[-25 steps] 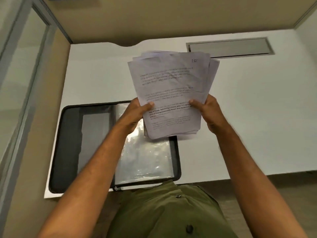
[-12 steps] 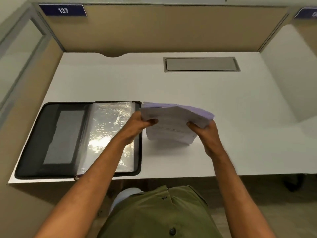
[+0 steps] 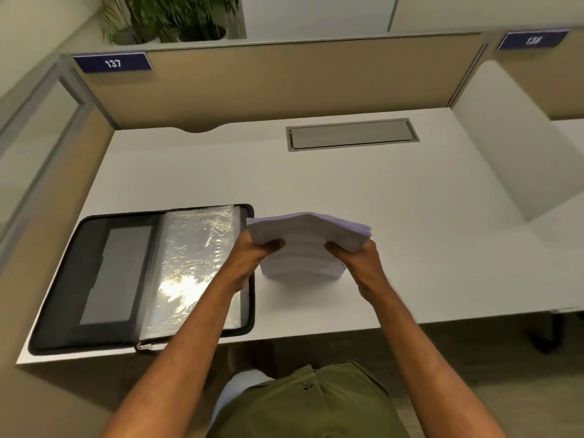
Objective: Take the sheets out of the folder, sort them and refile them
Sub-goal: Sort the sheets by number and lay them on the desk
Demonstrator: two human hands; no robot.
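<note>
Head view, and both hands are on the stack of sheets [image 3: 308, 245] — left hand [image 3: 252, 259] gripping its left side, thumb curled over the front, right hand [image 3: 358, 263] gripping the right side the same way. The fingers of both hands are wrapped behind the paper, mostly hidden. The stack stands on its lower edge on the white worktop [image 3: 410, 216], near the front edge and about the middle, bowed over at the top. Just beside it, at the front-left corner of the worktop, the black zip folder [image 3: 104, 273] lies open flat, a clear plastic sleeve [image 3: 196, 263] shining on its right half. At the back edge sits a grey cable hatch [image 3: 350, 134]. On the partition behind — a blue plate [image 3: 112, 62] reading 137, plants [image 3: 167, 17] above it.
</note>
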